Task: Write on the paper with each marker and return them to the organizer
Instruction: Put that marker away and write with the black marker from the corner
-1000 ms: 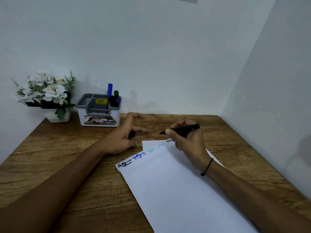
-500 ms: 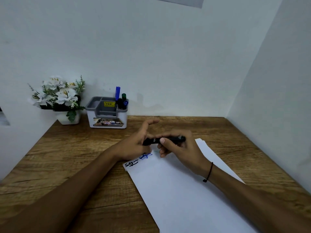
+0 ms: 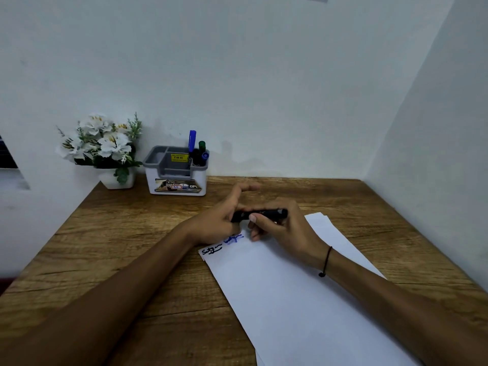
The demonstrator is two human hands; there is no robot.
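Observation:
A black marker (image 3: 264, 214) lies level between my two hands above the top edge of the white paper (image 3: 290, 299). My right hand (image 3: 285, 231) grips its barrel. My left hand (image 3: 224, 220) pinches its left end, where the cap sits, with the index finger stretched out. Black and blue scribbles (image 3: 221, 244) mark the paper's top left corner. The grey and white organizer (image 3: 175, 171) stands at the back of the desk and holds a blue marker (image 3: 192, 140), a green-capped one (image 3: 202, 146) and others.
A white pot of artificial white flowers (image 3: 105, 149) stands left of the organizer against the wall. Walls close the wooden desk (image 3: 118, 247) at the back and on the right. A second sheet shows under the paper.
My hands came together: the cap in my left hand met the marker's tip, and the marker now lies level between both hands. The view shifted slightly to the left.

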